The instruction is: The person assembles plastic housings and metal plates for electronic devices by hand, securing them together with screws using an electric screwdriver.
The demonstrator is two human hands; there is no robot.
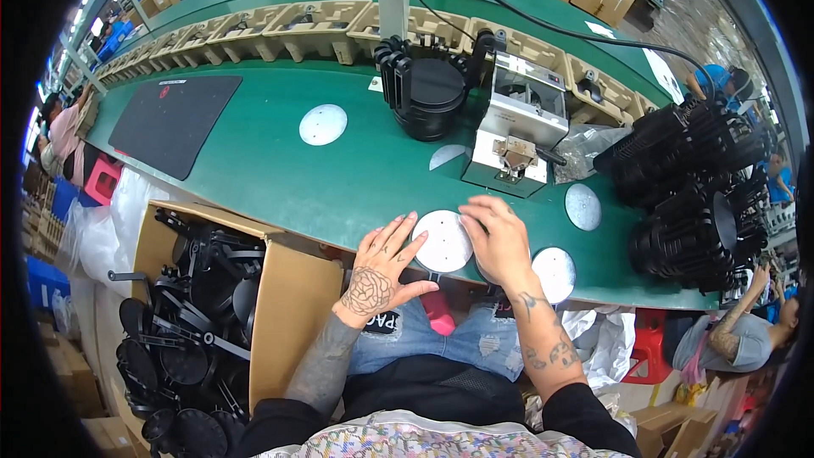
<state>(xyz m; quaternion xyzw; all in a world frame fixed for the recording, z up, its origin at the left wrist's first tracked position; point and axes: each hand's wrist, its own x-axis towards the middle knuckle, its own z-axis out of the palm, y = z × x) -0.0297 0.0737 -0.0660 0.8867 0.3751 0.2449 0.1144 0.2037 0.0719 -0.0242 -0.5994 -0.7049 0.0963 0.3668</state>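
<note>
A round white disc (443, 242) with small holes lies at the near edge of the green table, between my hands. My left hand (380, 270) is open, fingers stretched out, with fingertips at the disc's left edge and thumb pointing toward it from below. At its right edge, my right hand (500, 242) has its fingers bent and drawn together; whatever they may pinch is too small or hidden. Part of a dark round piece shows under the right hand. Another white disc (554, 276) lies right beside that hand.
A silver machine (519, 119) stands beyond my hands, next to stacked black round parts (432, 89). More black stacks (678, 170) rise at the right. Further discs (323, 125) lie about. A cardboard box (292, 322) of black parts stands left; tan trays (318, 25) line the back.
</note>
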